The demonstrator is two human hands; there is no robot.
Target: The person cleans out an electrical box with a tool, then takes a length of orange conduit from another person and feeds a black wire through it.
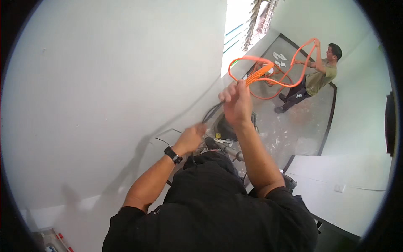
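My right hand (238, 104) is raised at the middle, its fingers closed on the near end of an orange corrugated conduit (259, 74). Black cables (213, 111) run from this hand down to my left hand (192, 137), which is closed around them and slightly blurred. Loose black cable ends (162, 140) stick out to the left of that hand. Beyond my right hand the orange tubing loops through the air toward a co-worker (321, 71), who holds a raised loop of it with both hands.
A large pale wall (117, 63) fills the left side. A louvred window (239, 29) is at the far end. More orange coils lie on the grey floor (289, 130) by the co-worker. A black bag or bin (228, 127) and a grey pipe (230, 151) are below my hands.
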